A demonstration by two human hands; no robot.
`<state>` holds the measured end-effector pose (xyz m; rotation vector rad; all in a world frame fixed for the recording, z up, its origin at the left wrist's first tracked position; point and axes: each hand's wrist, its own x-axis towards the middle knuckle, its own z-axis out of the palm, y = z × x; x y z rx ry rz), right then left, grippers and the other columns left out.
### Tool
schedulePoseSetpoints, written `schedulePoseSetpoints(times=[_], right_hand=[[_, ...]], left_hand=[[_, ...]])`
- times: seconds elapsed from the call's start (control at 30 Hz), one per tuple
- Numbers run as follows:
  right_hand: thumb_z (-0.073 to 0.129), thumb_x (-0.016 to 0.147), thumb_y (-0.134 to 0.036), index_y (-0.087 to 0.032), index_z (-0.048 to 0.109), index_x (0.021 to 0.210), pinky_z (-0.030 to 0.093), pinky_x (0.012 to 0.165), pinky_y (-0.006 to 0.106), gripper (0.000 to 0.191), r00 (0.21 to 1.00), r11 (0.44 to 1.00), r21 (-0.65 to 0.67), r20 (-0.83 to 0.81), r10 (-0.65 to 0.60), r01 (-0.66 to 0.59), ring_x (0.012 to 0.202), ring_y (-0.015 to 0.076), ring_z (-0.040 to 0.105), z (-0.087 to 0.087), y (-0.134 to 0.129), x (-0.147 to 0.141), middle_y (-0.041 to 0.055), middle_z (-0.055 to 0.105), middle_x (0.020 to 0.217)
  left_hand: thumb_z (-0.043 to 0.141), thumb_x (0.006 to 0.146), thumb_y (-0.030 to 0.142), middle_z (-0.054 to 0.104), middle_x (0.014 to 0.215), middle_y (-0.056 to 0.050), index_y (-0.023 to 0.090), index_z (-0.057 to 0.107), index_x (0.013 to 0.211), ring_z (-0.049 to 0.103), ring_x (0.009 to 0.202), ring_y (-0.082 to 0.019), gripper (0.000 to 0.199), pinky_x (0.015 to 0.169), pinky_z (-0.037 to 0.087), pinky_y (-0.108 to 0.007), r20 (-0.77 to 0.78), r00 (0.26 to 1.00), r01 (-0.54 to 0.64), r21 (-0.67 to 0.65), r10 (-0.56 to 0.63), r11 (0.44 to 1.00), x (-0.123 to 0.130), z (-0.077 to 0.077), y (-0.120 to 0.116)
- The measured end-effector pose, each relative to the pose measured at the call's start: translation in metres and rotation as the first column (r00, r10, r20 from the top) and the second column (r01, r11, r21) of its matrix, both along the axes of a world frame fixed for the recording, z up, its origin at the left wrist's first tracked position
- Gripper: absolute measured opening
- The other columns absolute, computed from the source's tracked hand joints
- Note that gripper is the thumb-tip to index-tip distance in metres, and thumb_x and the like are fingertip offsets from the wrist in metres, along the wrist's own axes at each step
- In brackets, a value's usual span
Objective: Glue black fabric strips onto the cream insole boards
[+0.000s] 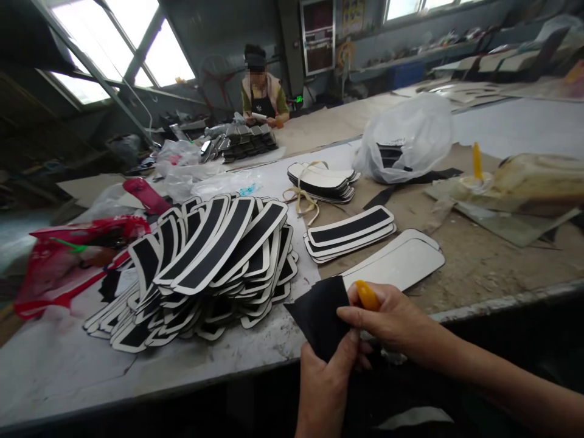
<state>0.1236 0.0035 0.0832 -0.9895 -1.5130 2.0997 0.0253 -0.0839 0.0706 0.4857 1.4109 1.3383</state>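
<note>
My left hand (pixel 329 380) is closed on dark, flat black pieces (pixel 323 313) at the table's front edge, thumb on top. My right hand (pixel 392 316) grips a tool with a yellow handle (pixel 367 295); its working end is hidden. The right thumb and fingertips also pinch the upper edge of the black pieces. Just beyond my hands lie plain white curved panels (pixel 406 261). Behind them is a short stack of curved white pieces with black strips (pixel 350 226). To the left spreads a large heap of similar black-and-white pieces (pixel 228 249).
Further back sits a bundle tied with a yellowish band (pixel 314 182). A clear plastic bag (pixel 410 134) holds dark pieces. At right stands a smeared yellowish container (pixel 538 182) beside an upright yellow handle (pixel 477 161). Red plastic (pixel 82 255) lies left. Another person (pixel 262 91) sits across the table.
</note>
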Motion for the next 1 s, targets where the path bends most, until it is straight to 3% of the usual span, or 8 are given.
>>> schedulePoseSetpoints(times=[0.1, 0.2, 0.27, 0.57, 0.73, 0.83, 0.9, 1.0], right_hand=[[0.055, 0.083, -0.045, -0.022, 0.043, 0.068, 0.042, 0.044, 0.023, 0.030, 0.995, 0.978, 0.193, 0.053, -0.090, 0.078, 0.043, 0.0112, 0.052, -0.006, -0.003, 0.010, -0.0065, 0.049, 0.051], [0.052, 0.085, -0.040, -0.021, 0.045, 0.062, 0.043, 0.055, 0.024, 0.031, 0.956, 0.822, 0.546, 0.118, -0.269, 0.164, 0.055, 0.0110, 0.050, -0.010, -0.002, 0.019, -0.0029, 0.049, 0.061], [0.050, 0.086, -0.038, -0.021, 0.044, 0.059, 0.042, 0.056, 0.023, 0.033, 0.939, 0.737, 0.656, 0.128, -0.320, 0.162, 0.057, 0.0108, 0.048, -0.013, -0.001, 0.022, -0.0022, 0.048, 0.063], [0.048, 0.087, -0.041, -0.021, 0.045, 0.058, 0.040, 0.050, 0.024, 0.036, 0.894, 0.740, 0.616, 0.126, -0.431, 0.270, 0.048, 0.0110, 0.045, -0.014, 0.003, 0.026, -0.0037, 0.046, 0.051], [0.067, 0.073, -0.043, -0.022, 0.051, 0.067, 0.050, 0.055, 0.026, 0.027, 0.787, 0.751, 0.247, -0.095, -0.610, 0.612, 0.056, 0.0133, 0.055, 0.003, 0.018, 0.032, -0.0030, 0.052, 0.061], [0.071, 0.068, -0.045, -0.023, 0.053, 0.073, 0.047, 0.046, 0.023, 0.029, 0.750, 0.768, 0.036, -0.248, -0.613, 0.640, 0.050, 0.0105, 0.050, 0.021, 0.033, 0.048, -0.0045, 0.050, 0.061], [0.069, 0.071, -0.046, -0.023, 0.055, 0.076, 0.035, 0.037, 0.019, 0.027, 0.772, 0.781, 0.094, -0.264, -0.579, 0.618, 0.042, 0.0070, 0.040, 0.031, 0.045, 0.067, -0.0060, 0.046, 0.056], [0.064, 0.077, -0.048, -0.022, 0.057, 0.073, 0.027, 0.036, 0.020, 0.028, 0.900, 0.806, 0.453, 0.019, -0.436, 0.381, 0.042, 0.0071, 0.035, 0.035, 0.063, 0.095, -0.0053, 0.044, 0.054]], left_hand=[[0.072, 0.070, 0.038, 0.068, 0.062, -0.006, 0.009, 0.069, 0.074, 0.056, 0.055, -0.013, 0.029, 0.056, 0.044, -0.023, 0.021, 1.000, -0.010, 0.024, 0.009, 1.000, 0.001, -0.007, -0.002], [0.071, 0.072, 0.038, 0.070, 0.068, -0.010, 0.008, 0.070, 0.077, 0.060, 0.059, -0.015, 0.030, 0.059, 0.047, -0.025, 0.019, 1.000, -0.007, 0.001, 0.007, 1.000, 0.004, -0.013, -0.004], [0.070, 0.073, 0.037, 0.071, 0.070, -0.011, 0.008, 0.070, 0.078, 0.062, 0.062, -0.016, 0.030, 0.062, 0.049, -0.026, 0.015, 0.999, -0.030, -0.011, 0.030, 0.999, 0.008, -0.016, -0.004], [0.076, 0.065, 0.038, 0.071, 0.067, -0.010, 0.008, 0.069, 0.078, 0.064, 0.060, -0.018, 0.033, 0.061, 0.052, -0.029, 0.087, 0.984, -0.147, -0.066, 0.153, 0.987, 0.022, -0.022, 0.003], [0.079, 0.061, 0.037, 0.071, 0.067, -0.012, 0.007, 0.069, 0.076, 0.064, 0.059, -0.018, 0.035, 0.061, 0.051, -0.029, 0.121, 0.975, -0.172, -0.122, 0.187, 0.977, 0.029, -0.029, -0.004], [0.080, 0.060, 0.036, 0.070, 0.063, -0.012, 0.007, 0.069, 0.068, 0.062, 0.056, -0.017, 0.032, 0.059, 0.049, -0.028, 0.097, 0.978, -0.170, -0.155, 0.187, 0.973, 0.029, -0.037, -0.011], [0.080, 0.059, 0.036, 0.067, 0.058, -0.009, 0.008, 0.067, 0.063, 0.059, 0.053, -0.016, 0.031, 0.056, 0.047, -0.027, 0.076, 0.971, -0.211, -0.179, 0.227, 0.961, 0.024, -0.043, -0.014], [0.077, 0.063, 0.036, 0.058, 0.053, 0.000, 0.012, 0.063, 0.063, 0.051, 0.052, -0.011, 0.028, 0.057, 0.043, -0.023, 0.024, 0.952, -0.299, -0.142, 0.305, 0.944, 0.012, -0.048, -0.010]])
